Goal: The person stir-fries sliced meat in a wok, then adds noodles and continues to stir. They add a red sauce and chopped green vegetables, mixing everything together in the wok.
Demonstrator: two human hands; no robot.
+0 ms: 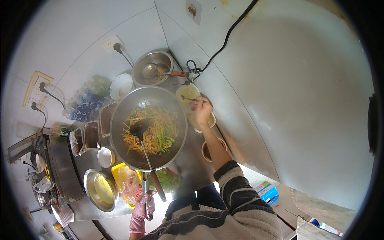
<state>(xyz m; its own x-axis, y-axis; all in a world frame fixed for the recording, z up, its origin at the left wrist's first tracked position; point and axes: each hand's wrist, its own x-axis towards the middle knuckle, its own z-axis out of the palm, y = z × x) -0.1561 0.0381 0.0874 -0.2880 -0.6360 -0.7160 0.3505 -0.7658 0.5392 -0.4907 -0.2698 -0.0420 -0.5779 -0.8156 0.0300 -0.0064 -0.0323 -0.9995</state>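
My left hand [141, 208], in a pink glove, grips the metal handle [146, 183] of a large wok [120, 117]. Shredded vegetables [156, 138], mostly yellow-brown strips with green ones at the right, lie in the wok. A wok spatula [143, 148] with a dark head rests in the food; its wooden grip leans over the near rim, beside the wok handle, and no hand appears to hold it. To the wok's right, my bare right hand [203, 112] holds a small spoon [191, 99] above a pale rectangular container [182, 90]. What the container holds is unclear.
Behind the wok stand a steel basin [136, 67] with a ladle [149, 70] and a white bowl [120, 85]. Metal trays [92, 135], bottles [85, 103] and a steel bowl [89, 192] of yellow strips are leftward. A sauce bowl [205, 153] sits below my right forearm. A black cable [231, 33] runs down the wall.
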